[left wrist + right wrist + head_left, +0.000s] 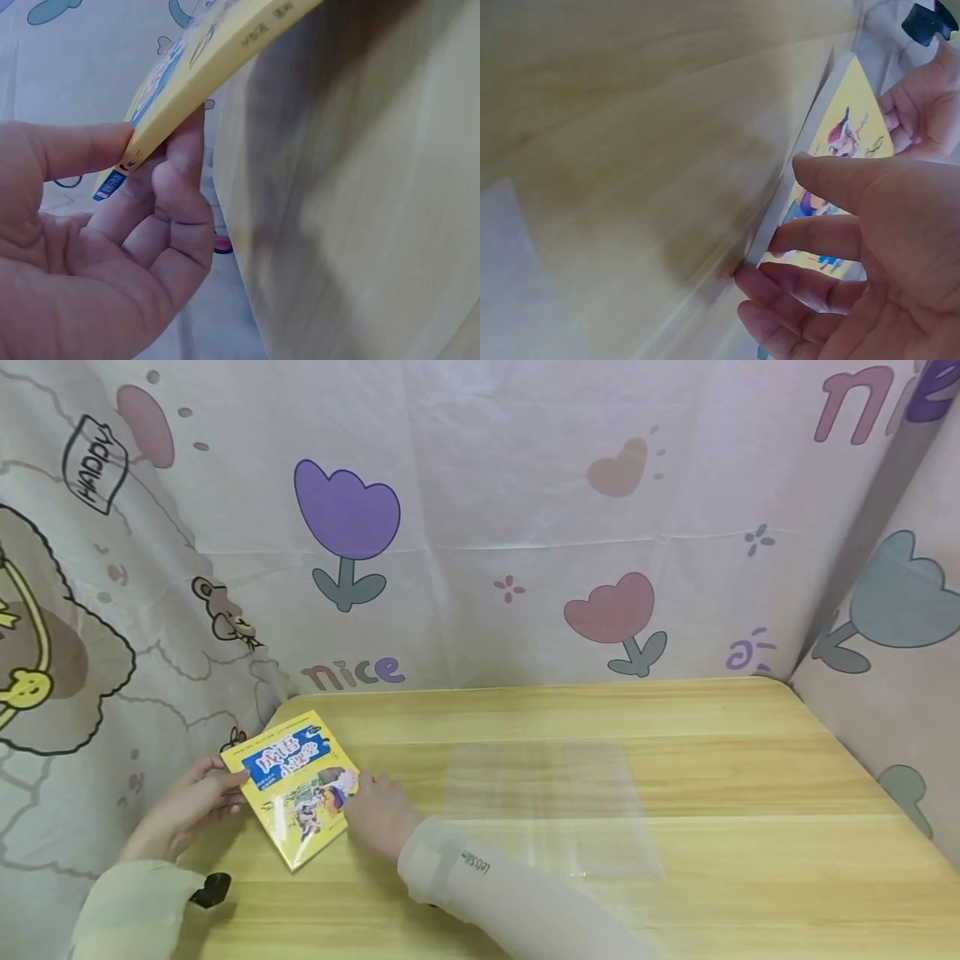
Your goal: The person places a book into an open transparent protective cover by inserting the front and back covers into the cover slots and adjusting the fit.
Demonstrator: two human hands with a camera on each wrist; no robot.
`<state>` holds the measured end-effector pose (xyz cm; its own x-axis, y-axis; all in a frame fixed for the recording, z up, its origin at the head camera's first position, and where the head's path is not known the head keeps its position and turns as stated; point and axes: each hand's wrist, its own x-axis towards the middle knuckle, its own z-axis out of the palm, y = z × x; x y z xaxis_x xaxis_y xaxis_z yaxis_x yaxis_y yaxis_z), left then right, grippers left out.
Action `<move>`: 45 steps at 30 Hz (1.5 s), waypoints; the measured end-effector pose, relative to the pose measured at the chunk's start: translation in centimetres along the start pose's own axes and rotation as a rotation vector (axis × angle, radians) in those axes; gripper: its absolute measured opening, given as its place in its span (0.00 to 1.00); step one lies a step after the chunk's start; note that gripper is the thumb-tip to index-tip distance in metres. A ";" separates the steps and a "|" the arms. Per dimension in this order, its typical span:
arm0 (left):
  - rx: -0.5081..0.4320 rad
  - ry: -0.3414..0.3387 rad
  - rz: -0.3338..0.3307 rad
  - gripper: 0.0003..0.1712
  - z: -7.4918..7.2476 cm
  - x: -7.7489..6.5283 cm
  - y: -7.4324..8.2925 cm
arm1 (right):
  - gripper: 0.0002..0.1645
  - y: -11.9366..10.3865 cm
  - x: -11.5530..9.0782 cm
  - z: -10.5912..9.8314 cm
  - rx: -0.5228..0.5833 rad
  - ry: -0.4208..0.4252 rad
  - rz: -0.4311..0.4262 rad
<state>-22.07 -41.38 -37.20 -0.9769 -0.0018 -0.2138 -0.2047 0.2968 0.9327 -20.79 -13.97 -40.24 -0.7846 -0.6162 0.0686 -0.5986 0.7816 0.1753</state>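
Note:
A thin yellow book (285, 793) with a blue title band and a cartoon picture on its cover is tilted at the left of the table. My left hand (197, 802) pinches its spine edge, thumb on the cover and fingers behind, as the left wrist view shows. At the opposite edge, my right hand (382, 814) touches the book with loosely bent fingers (817, 236). The right wrist view has these fingers and the thumb at the white page edge, on the cover side. A clear plastic sheet (502, 802) lies flat to the right of the book.
The light wooden table (750, 777) ends at the left beside a printed curtain (172, 677). Another patterned cloth (480, 527) hangs along the back edge. A black strap piece (212, 890) sits at the left wrist.

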 end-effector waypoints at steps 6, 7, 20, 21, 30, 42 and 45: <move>0.045 0.044 0.076 0.16 0.5 -0.2 0.6 | 0.07 0.8 0.6 0.7 0.077 0.040 0.033; 0.068 0.061 0.087 0.15 0.5 -0.2 0.7 | 0.07 1.0 0.7 0.8 0.099 0.046 0.042; 0.181 0.139 0.186 0.11 1.8 -1.1 3.6 | 0.26 3.2 1.8 0.8 0.364 0.023 0.194; 0.179 0.138 0.192 0.11 1.9 -1.1 3.8 | 0.27 3.4 1.8 0.8 0.417 0.010 0.198; 0.122 0.106 0.228 0.12 2.3 -2.1 5.3 | 0.23 4.2 2.0 0.3 0.894 -0.012 0.146; 0.027 0.079 0.300 0.14 2.1 -2.9 6.6 | 0.30 4.9 2.3 0.1 1.052 -0.007 0.200; -0.001 0.076 0.314 0.13 2.0 -2.9 6.6 | 0.20 5.3 2.3 0.1 1.080 0.030 0.189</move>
<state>-20.49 -37.49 -31.06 -0.9941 0.0183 0.1068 0.1075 0.2931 0.9500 -25.79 -11.24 -39.22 -0.8830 -0.4683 0.0303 -0.3067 0.5270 -0.7926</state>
